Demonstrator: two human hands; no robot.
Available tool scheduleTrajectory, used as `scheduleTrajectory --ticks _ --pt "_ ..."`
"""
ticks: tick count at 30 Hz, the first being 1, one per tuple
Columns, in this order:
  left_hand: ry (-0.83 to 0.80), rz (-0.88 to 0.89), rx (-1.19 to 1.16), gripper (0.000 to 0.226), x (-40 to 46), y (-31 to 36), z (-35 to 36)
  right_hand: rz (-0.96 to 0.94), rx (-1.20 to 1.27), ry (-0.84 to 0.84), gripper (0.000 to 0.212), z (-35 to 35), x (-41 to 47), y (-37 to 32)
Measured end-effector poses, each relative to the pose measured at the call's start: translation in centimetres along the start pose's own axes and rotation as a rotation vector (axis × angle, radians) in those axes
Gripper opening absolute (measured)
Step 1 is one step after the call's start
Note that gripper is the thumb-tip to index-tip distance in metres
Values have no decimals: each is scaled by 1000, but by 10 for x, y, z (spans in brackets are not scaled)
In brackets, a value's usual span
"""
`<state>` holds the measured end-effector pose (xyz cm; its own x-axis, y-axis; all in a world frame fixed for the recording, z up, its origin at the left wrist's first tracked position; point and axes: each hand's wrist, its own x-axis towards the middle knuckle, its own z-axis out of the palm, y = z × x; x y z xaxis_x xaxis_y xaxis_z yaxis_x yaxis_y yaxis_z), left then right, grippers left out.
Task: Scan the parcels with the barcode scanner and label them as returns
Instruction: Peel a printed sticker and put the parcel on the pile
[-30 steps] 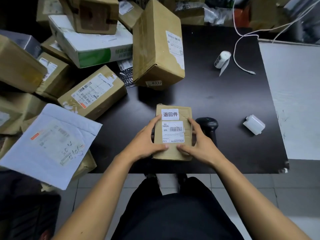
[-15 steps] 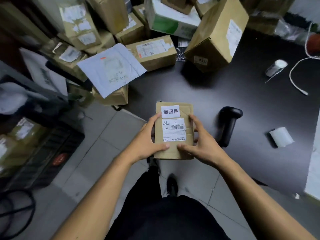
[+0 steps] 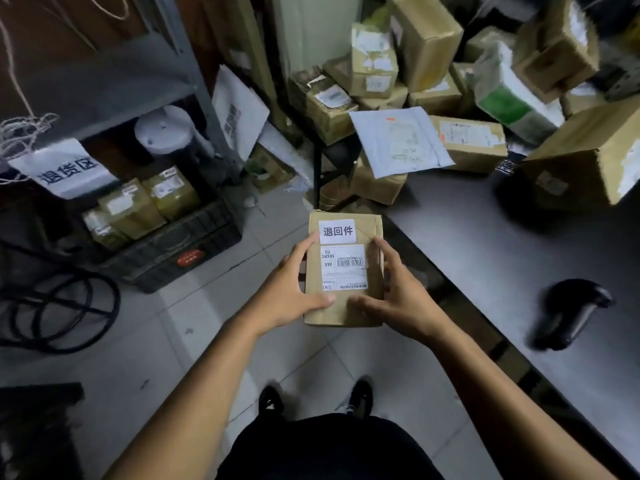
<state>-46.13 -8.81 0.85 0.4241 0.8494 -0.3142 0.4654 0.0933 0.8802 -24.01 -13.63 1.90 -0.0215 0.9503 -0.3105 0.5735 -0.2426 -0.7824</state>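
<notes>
Standing beside the dark table (image 3: 485, 244), black crate (image 3: 166, 251) of boxes on the floor left. Small parcel (image 3: 346, 306) gripped mid-air over the floor between my left hand (image 3: 287, 292) and right hand (image 3: 401, 296); return sticker (image 3: 337, 231) on top. Scanner (image 3: 571, 313) lying on table.

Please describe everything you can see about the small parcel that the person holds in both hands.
The parcel is a small flat box wrapped in brown paper, creased at its top right corner. A white return sticker with three black characters sits near its top edge; below it is a white shipping label with a barcode, printed sideways. The parcel is held in the air above the tiled floor, face up, left of the table. The left hand and right hand grip its sides, thumbs on its face.
</notes>
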Motion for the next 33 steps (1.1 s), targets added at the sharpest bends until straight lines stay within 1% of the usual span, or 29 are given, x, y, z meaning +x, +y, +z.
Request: scheduleTrajectory --ticks 8,11,15,20,25,33 --pt "189 -44 -50 100 -68 -70 -119 -125 -62 -152 102 114 41 -95" --pt "246 -76 -71 101 -86 -87 -151 -163 -88 -191 102 144 56 -123" --pt "319 -97 -130 100 -94 -106 -180 -229 -133 -236 98 170 83 -146" --pt "391 -153 -174 99 -81 -122 -207 -237 -132 -341 103 190 131 -166" --pt "457 -220 -202 99 -48 -127 -239 -255 -131 -461 111 201 196 -186" --pt "631 -304 -244 100 1 -130 -289 -346 -90 -639 112 216 296 -228"
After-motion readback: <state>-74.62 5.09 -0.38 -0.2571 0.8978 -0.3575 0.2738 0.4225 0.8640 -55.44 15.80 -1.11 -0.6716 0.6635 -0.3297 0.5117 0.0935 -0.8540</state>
